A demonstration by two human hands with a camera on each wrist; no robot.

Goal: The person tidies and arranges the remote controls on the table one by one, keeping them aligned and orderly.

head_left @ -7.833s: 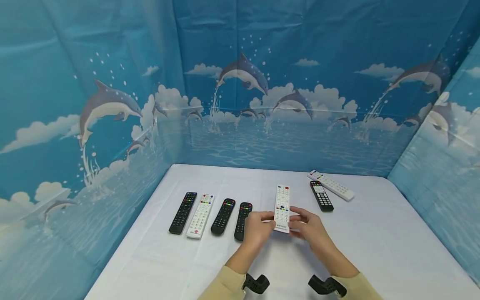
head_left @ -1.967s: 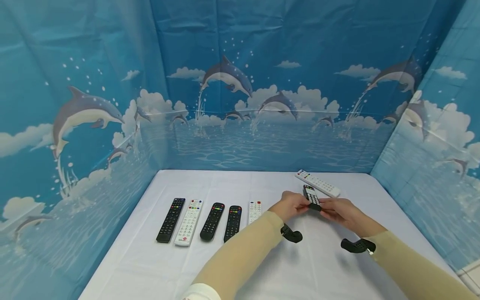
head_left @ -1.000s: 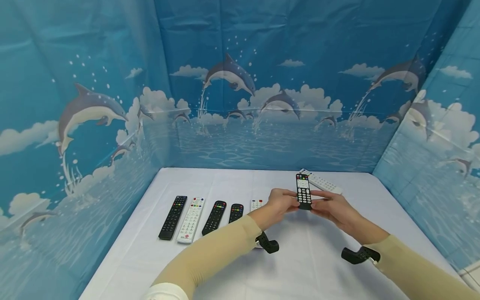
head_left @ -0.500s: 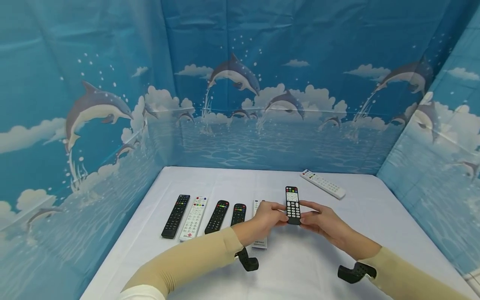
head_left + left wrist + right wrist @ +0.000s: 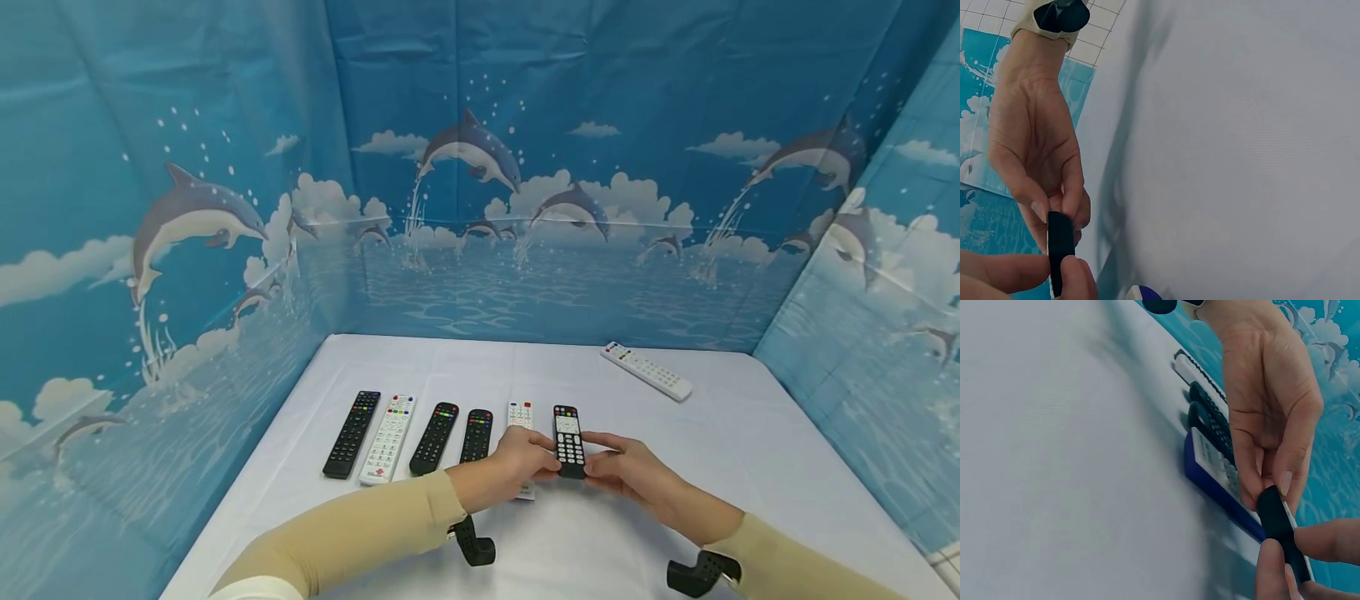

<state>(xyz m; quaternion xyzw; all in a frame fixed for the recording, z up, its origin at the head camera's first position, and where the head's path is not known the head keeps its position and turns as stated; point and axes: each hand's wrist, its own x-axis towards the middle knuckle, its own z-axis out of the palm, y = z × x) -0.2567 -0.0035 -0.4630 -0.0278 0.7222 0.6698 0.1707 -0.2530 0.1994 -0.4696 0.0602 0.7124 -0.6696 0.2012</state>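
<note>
A black remote control (image 5: 568, 435) with white buttons is upright between both hands, right of the row of remotes. My left hand (image 5: 517, 458) pinches its lower left edge. At the opposite edge, the thumb and fingers of my right hand (image 5: 633, 473) pinch it too. Both wrist views show the black remote (image 5: 1060, 250) end-on, gripped from two sides; in the right wrist view a gap shows between the remote (image 5: 1277, 519) and the table. A white remote (image 5: 520, 413) lies partly hidden behind my left hand.
Left of the hands, a black remote (image 5: 352, 433), a white remote (image 5: 387, 439), another black remote (image 5: 435, 437) and a shorter black remote (image 5: 477, 435) lie side by side. One white remote (image 5: 647, 371) lies slanted at the back right. Dolphin-printed cloth (image 5: 525, 275) encloses the white table (image 5: 750, 450).
Both hands have picked up the black remote from beside the slanted white one and carried it left and nearer. Earlier, they set down the white remote, now at the row's right.
</note>
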